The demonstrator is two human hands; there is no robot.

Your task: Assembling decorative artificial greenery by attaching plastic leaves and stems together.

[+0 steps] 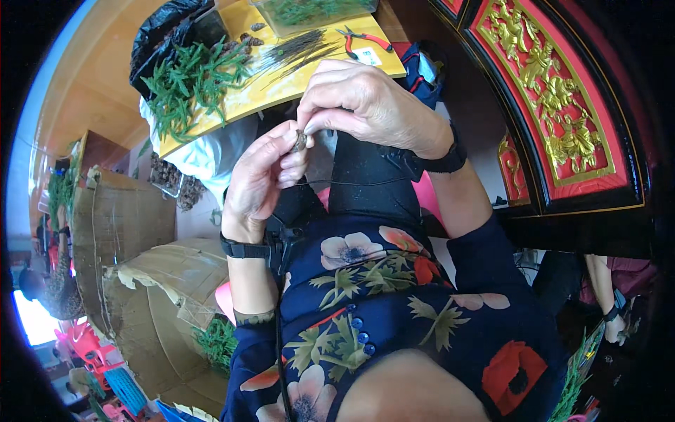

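Note:
My left hand (264,179) pinches a small brown pine cone (300,140) between thumb and fingers, just above my lap. My right hand (365,102) meets it from the right, fingertips closed on the cone's end and on a thin dark wire (351,183) that trails down across my dark trousers. Both wrists wear black bands. Beyond the hands stands a yellow table (281,84) with a heap of green artificial sprigs (193,81), a bundle of dark wires (295,50), loose pine cones (249,39) and red-handled pliers (362,41).
A black bag (165,28) and a clear box of green sprigs (309,10) sit at the table's far side. Cardboard boxes (126,218) stand at my left, one holding green sprigs. A red and gold carved panel (562,98) is at my right. Another person's arm (608,295) shows at lower right.

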